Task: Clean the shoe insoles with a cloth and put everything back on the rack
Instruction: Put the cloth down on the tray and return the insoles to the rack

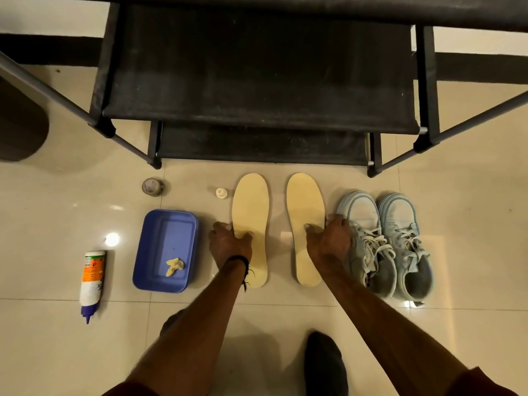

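Across the top of the view stands the black rack [257, 81], its fabric shelves bare, which fits a job where everything has been taken down to the floor for cleaning. On the tiled floor [471, 252] in front of it, the pair of pale blue shoes [385, 241] sits at the right, side by side with laces loose, just beside the right insole [305, 207] they likely came from. That insole and the left insole [251, 204] lie flat and parallel, toes toward the rack, spaced apart so each can be reached by its own hand. The left hand [228, 242] grasps the outer edge of the left insole, thumb on top; the right hand [331, 238] grasps the right insole the same way, seemingly squaring both up or about to lift them. Left of them a blue tray [168, 224] holds a small yellow cloth [175, 266], kept within reach for wiping. Further left a cleaner bottle [91, 281] lies on its side; near the rack rest a tape roll [153, 186] and a small white cap [221, 193]
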